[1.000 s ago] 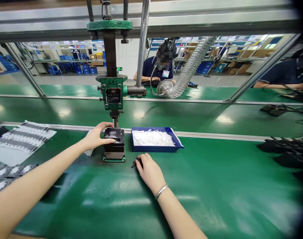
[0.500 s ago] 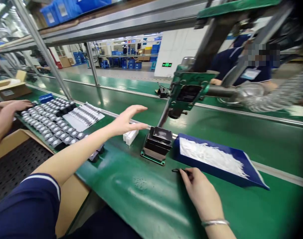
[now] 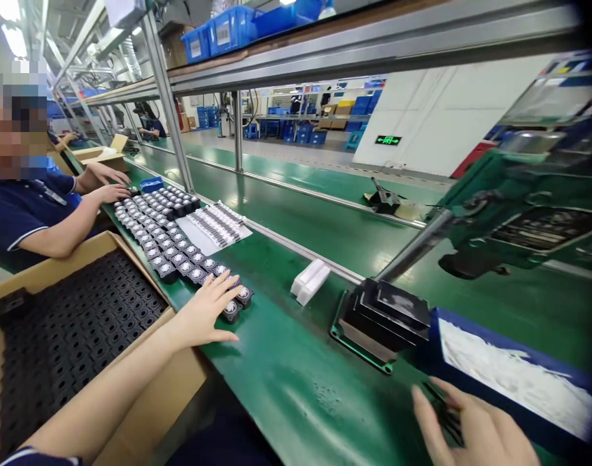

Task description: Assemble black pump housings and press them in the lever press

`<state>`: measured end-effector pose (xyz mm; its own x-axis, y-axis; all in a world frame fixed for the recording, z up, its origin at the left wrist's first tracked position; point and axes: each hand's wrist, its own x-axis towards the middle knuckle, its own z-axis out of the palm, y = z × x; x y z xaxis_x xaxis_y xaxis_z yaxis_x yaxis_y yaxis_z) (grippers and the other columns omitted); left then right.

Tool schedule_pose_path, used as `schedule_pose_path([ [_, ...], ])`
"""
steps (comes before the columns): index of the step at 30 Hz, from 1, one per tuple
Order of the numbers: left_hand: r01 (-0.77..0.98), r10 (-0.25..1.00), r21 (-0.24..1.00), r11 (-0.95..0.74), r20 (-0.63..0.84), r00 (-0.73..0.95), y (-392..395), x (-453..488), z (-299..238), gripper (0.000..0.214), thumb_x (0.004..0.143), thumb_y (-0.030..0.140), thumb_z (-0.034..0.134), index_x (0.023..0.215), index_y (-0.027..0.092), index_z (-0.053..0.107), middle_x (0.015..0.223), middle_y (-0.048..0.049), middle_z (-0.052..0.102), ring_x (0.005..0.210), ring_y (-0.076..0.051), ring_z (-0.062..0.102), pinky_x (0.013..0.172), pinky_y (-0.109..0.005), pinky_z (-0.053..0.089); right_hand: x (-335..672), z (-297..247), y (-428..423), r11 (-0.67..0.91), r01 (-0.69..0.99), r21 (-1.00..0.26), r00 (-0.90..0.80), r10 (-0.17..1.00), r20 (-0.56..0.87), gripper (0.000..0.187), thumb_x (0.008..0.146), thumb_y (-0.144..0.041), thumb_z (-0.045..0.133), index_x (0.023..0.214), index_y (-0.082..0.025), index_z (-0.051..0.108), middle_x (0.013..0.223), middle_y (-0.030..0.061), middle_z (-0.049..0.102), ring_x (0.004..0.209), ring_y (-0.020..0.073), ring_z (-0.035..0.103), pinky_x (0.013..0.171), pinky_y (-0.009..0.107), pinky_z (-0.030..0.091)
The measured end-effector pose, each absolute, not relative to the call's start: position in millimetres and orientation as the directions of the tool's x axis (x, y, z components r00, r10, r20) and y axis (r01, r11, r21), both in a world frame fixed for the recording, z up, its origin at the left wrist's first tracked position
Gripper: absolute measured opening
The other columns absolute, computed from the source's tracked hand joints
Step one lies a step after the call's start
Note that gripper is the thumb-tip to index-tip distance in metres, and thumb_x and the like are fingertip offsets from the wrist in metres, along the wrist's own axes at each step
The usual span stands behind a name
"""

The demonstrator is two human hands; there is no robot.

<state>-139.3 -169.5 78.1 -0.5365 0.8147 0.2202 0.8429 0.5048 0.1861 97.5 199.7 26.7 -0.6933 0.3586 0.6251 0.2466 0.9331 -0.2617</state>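
Observation:
My left hand [image 3: 206,314] is open, fingers spread, over the near end of rows of small black square parts with white round centres [image 3: 179,243]. Its fingertips overlap the last of them; whether they touch I cannot tell. At the lower right, my right hand [image 3: 485,424] is curled around a slim black tool [image 3: 446,411], partly hidden by the fingers and blurred. Left of that hand stands a stepped black block [image 3: 393,310] on a green-edged base, under a green press head [image 3: 543,213]. A blue tray [image 3: 500,388] of thin white pieces lies beside the right hand.
A white block [image 3: 310,281] sits behind the green worktop's middle. White strips [image 3: 216,223] lie on a paper sheet. An open carton [image 3: 189,382] of black parts stands at the near left. A co-worker's hands [image 3: 111,184] are at the far end of the rows.
My left hand has moved left, from near the black block to the rows of parts. The view has turned left, bringing more of the co-worker into sight. The right hand keeps the black tool.

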Motion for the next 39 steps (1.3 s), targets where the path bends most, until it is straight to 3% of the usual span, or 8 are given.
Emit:
schedule_pose_path([
  [4,0.797,0.726,0.175,0.578,0.336,-0.6,-193.2,-153.4,78.5,0.11,0.075,0.068,0.07,0.157,0.022,0.013,0.159,-0.0202,0.028,0.149,-0.04,0.019,0.12,-0.064,0.017,65.6,43.8,149.8,0.991,-0.044,-0.123,-0.789,0.041,0.614,0.049,0.096,-0.052,0.045,0.128,-0.016,0.05,0.116,0.0179,0.06,0.108,0.0308,0.061,0.095,0.046,0.051],
  [10,0.706,0.614,0.175,0.686,0.381,-0.691,-235.1,-148.7,52.6,0.109,0.083,0.064,0.063,0.156,0.023,-0.006,0.159,-0.0229,0.025,0.149,-0.04,0.021,0.119,-0.065,0.021,-21.2,70.8,41.1,0.945,-0.261,-0.197,-0.896,-0.161,0.414,0.075,0.093,-0.055,0.051,0.151,-0.012,0.029,0.153,0.0177,0.04,0.143,0.033,0.035,0.115,0.052,0.037],
  [15,0.627,0.521,0.165,0.761,0.42,-0.743,-278.2,-138.9,39.4,0.106,0.087,0.063,0.058,0.156,0.021,-0.01,0.161,-0.0235,0.021,0.149,-0.039,0.022,0.119,-0.063,0.024,-98.9,85.8,-35.3,0.946,-0.17,-0.276,-0.969,-0.111,0.219,0.084,0.092,-0.063,0.047,0.153,-0.008,0.028,0.16,0.0209,0.025,0.149,0.041,0.02,0.113,0.069,0.025],
  [18,0.586,0.477,0.173,0.791,0.426,-0.769,-298.6,-143.0,43.2,0.101,0.089,0.062,0.056,0.156,0.022,-0.008,0.161,-0.023,0.02,0.149,-0.039,0.022,0.119,-0.063,0.023,-124.9,80.6,-57.8,0.96,-0.084,-0.267,-0.979,-0.029,0.204,0.08,0.094,-0.058,0.046,0.152,-0.005,0.031,0.158,0.0245,0.028,0.144,0.0433,0.028,0.108,0.073,0.026],
  [23,0.624,0.518,0.164,0.764,0.42,-0.745,-299.2,-169.1,55.0,0.096,0.089,0.06,0.057,0.156,0.024,-0.001,0.16,-0.0225,0.018,0.149,-0.038,0.019,0.118,-0.062,0.026,-135.1,64.8,-61.7,0.977,-0.077,-0.198,-0.968,-0.026,0.25,0.064,0.098,-0.047,0.045,0.147,-0.006,0.041,0.15,0.0242,0.042,0.126,0.0402,0.047,0.099,0.063,0.039],
  [27,0.678,0.571,0.118,0.726,0.446,-0.689,-291.9,-202.8,65.9,0.096,0.089,0.061,0.057,0.156,0.023,0.001,0.159,-0.0224,0.021,0.149,-0.038,0.019,0.119,-0.062,0.024,-133.3,61.4,-58.5,0.985,-0.085,-0.152,-0.961,-0.04,0.273,0.061,0.098,-0.047,0.044,0.147,-0.01,0.043,0.15,0.0215,0.043,0.123,0.0382,0.048,0.095,0.057,0.042],
  [31,0.643,0.517,0.128,0.755,0.487,-0.704,-298.8,-226.2,74.1,0.094,0.089,0.061,0.058,0.156,0.021,0.005,0.159,-0.0213,0.023,0.149,-0.038,0.02,0.119,-0.062,0.023,-133.0,61.8,-59.1,0.987,-0.074,-0.143,-0.961,-0.032,0.276,0.059,0.099,-0.046,0.042,0.147,-0.013,0.044,0.15,0.0194,0.045,0.123,0.0371,0.048,0.096,0.056,0.042],
  [39,0.612,0.493,0.158,0.775,0.456,-0.741,-304.1,-206.6,45.5,0.071,0.097,0.045,0.052,0.154,0.022,0.016,0.156,-0.0179,0.033,0.149,-0.034,0.023,0.119,-0.062,0.025,-135.1,61.6,-58.7,0.987,-0.071,-0.144,-0.957,-0.027,0.29,0.058,0.098,-0.044,0.043,0.146,-0.012,0.044,0.149,0.0178,0.046,0.124,0.0374,0.048,0.095,0.056,0.042],
])
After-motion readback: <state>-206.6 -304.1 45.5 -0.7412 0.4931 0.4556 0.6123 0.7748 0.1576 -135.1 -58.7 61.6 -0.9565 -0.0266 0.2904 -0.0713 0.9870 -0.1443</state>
